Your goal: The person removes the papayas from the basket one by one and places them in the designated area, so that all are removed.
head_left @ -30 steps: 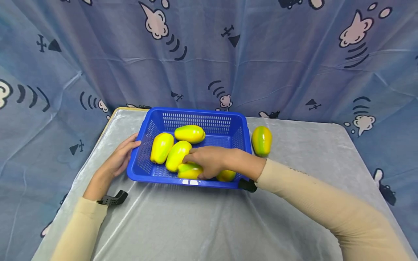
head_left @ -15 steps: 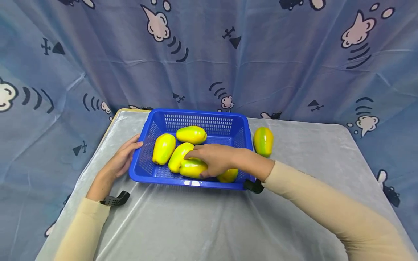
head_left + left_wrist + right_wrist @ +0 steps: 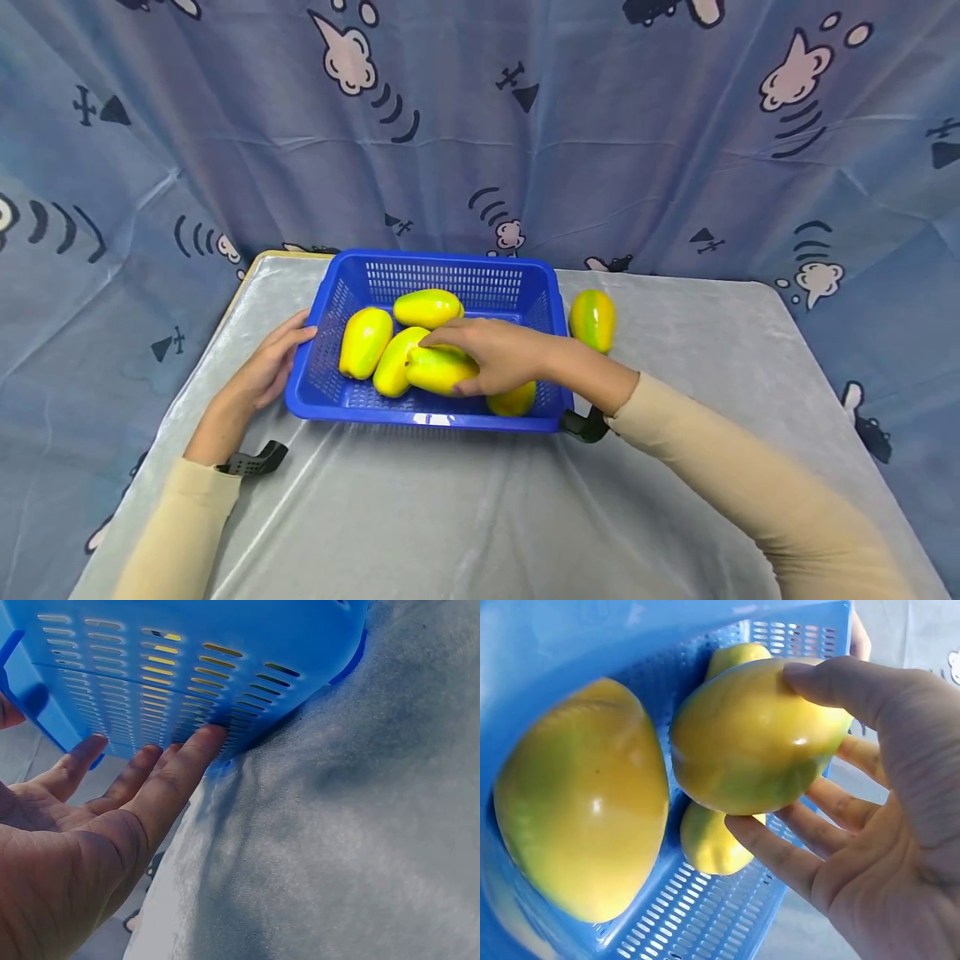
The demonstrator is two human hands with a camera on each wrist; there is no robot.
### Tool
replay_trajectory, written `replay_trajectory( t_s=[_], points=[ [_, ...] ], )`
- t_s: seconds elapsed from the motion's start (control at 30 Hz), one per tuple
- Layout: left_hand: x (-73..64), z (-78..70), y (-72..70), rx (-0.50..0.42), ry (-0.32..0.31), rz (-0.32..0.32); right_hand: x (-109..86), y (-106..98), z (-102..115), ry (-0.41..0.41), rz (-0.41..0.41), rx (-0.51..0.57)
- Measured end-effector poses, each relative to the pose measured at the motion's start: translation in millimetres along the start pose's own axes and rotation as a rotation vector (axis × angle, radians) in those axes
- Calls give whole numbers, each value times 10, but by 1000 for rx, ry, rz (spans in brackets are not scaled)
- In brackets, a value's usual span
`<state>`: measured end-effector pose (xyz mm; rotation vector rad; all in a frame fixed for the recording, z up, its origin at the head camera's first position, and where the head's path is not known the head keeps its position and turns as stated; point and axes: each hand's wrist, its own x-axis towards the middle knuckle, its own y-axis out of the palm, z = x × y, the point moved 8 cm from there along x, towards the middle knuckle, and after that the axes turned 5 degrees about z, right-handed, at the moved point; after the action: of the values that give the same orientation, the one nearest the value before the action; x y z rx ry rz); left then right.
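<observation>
Right grip (image 3: 491, 352) clamps a yellow-green fruit (image 3: 435, 372) inside the basket (image 3: 487, 422), partly hiding it. Left grip (image 3: 268, 367), straight-fingered, touches the basket's outside.

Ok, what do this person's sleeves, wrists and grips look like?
The long beige fabric left sleeve and matching right sleeve end near the wrists. A curved dark wrist piece dotted with small holes shows by the left wrist, a black wrist piece by the right. Left grip and right grip are bare, without gloves.
</observation>
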<state>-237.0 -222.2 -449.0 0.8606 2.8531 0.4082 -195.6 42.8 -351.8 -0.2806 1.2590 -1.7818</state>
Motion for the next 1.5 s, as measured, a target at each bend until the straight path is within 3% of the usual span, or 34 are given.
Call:
replay_trajectory(
  t_s=[0.6,0.97,1.5],
  points=[
    [-19,-3,-1,-3,-14,7,-129,-108,-180,-8,-151,136],
    [-13,-4,7,-23,-4,15,-289,-219,-302,41,-272,248],
    [-18,2,1,1,-17,-7,-465,-216,-418,12,-394,398]
  ],
)
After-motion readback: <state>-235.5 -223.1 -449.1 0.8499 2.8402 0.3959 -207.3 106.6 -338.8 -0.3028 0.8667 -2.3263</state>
